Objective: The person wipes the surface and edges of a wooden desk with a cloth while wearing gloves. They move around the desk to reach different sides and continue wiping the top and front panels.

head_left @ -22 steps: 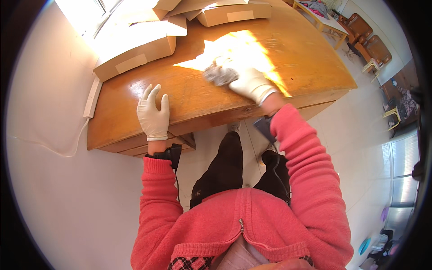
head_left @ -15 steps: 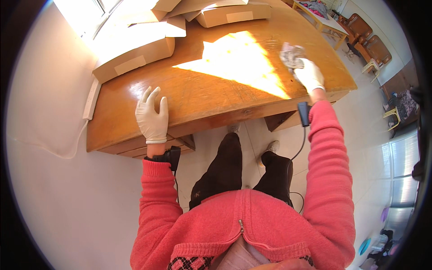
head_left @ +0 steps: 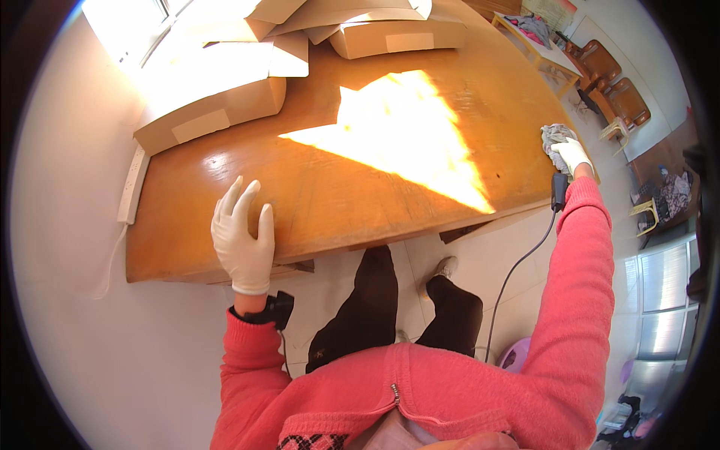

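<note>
A crumpled grey-and-white cloth (head_left: 556, 138) lies bunched against the right end of the wooden desk (head_left: 330, 187). My right hand (head_left: 572, 155), in a white glove, is closed on the cloth at the desk's edge, with the arm stretched out. Also gloved in white, my left hand (head_left: 244, 240) is over the desk's front left part. Its fingers are spread and nothing is in them. Whether it touches the desktop I cannot tell.
Open cardboard boxes (head_left: 217, 112) stand along the desk's back left. Beside them a white power strip (head_left: 133, 186) runs by the wall. A cable (head_left: 517, 264) hangs from my right wrist. Brown chairs (head_left: 628, 103) and another table (head_left: 536, 43) are farther right.
My right hand has moved with the cloth to the right and nearer, from the desktop to its right edge. My left hand stays spread, and the view has shifted slightly.
</note>
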Demonstrator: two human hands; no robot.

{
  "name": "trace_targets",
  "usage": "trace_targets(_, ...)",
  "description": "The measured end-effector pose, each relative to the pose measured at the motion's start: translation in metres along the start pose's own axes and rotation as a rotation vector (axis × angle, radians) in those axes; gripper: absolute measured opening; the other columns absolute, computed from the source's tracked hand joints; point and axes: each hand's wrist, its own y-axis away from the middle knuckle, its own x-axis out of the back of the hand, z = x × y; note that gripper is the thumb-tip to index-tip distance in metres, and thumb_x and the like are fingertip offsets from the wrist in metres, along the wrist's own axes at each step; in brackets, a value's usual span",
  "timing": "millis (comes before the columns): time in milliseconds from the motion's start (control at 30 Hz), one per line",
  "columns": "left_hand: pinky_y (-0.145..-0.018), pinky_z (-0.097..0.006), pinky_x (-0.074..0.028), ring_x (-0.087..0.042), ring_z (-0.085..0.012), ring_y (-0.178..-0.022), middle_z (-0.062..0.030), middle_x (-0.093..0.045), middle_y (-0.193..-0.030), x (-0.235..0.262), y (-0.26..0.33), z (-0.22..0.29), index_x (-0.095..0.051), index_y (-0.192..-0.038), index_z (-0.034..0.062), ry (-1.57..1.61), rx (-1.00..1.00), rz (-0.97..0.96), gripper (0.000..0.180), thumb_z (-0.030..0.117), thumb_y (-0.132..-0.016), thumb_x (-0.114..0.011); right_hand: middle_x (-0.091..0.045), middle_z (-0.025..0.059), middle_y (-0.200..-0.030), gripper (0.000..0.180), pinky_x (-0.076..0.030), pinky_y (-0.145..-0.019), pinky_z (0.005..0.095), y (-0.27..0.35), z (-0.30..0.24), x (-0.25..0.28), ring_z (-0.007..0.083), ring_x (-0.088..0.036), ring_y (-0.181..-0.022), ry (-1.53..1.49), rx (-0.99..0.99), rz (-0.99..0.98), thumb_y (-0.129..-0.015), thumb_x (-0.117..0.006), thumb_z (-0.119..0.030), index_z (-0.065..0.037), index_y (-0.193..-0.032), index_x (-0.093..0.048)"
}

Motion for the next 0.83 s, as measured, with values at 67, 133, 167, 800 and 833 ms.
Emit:
trace_targets(67, -0.110, -0.047, -0.048, -0.063, -0.0378, -0.127, -0.0148, -0.068, -0.141, 0.000, -0.002, 0.002, -0.073, -0.131, 0.0100, -0.014, 0.001, -0.022, 0.039, 0.011, -0.092, -0.076, -0.077, 0.0061, -0.108, 0.042, -0.055, -0.083, 0.0352, -0.023, -0.012, -0.010, 0.0191, -0.070, -0.092, -0.071, 0.127, -0.029, -0.085, -0.072, -0.013, -0.006, -0.126, -0.076)
trace_targets(133, -0.109, -0.048, -0.048, -0.063, -0.0383, -0.126, -0.0148, -0.068, -0.141, 0.001, -0.004, 0.003, -0.073, -0.130, 0.0100, 0.016, -0.002, -0.052, 0.039, 0.010, -0.092, -0.076, -0.075, 0.0049, -0.104, 0.043, -0.054, -0.079, 0.0345, -0.036, -0.034, -0.023, 0.0167, -0.067, -0.087, -0.113, 0.099, -0.074, -0.086, -0.072, -0.014, -0.006, -0.129, -0.074)
trace_targets(167, -0.109, -0.048, -0.049, -0.063, -0.0386, -0.126, -0.0148, -0.068, -0.141, 0.001, -0.005, 0.003, -0.073, -0.130, 0.0100, 0.026, -0.006, -0.067, 0.039, 0.009, -0.091, -0.076, -0.075, 0.0059, -0.099, 0.042, -0.054, -0.074, 0.0355, -0.039, -0.050, -0.030, 0.0176, -0.067, -0.081, -0.178, 0.161, -0.112, -0.086, -0.071, -0.015, -0.008, -0.127, -0.074)
trace_targets(800, -0.112, -0.046, -0.048, -0.063, -0.0345, -0.127, -0.0101, -0.071, -0.135, 0.004, 0.000, 0.001, -0.075, -0.125, 0.0147, 0.042, -0.062, 0.054, 0.031, 0.013, -0.093, -0.077, -0.078, 0.0069, -0.110, 0.030, -0.057, -0.090, 0.0415, 0.232, -0.312, -0.181, 0.0285, -0.071, -0.104, 0.427, 1.388, 0.047, -0.085, -0.069, -0.036, -0.024, -0.112, -0.078)
trace_targets(833, -0.112, -0.046, -0.048, -0.063, -0.0345, -0.127, -0.0101, -0.071, -0.135, 0.010, 0.003, 0.002, -0.075, -0.125, 0.0147, 0.042, -0.068, 0.058, 0.031, 0.013, -0.093, -0.077, -0.071, 0.0114, -0.127, 0.036, -0.054, -0.097, 0.0410, 0.260, -0.314, -0.163, 0.0272, -0.062, -0.121, 0.297, 1.220, -0.156, -0.084, -0.075, -0.035, -0.016, -0.115, -0.076)
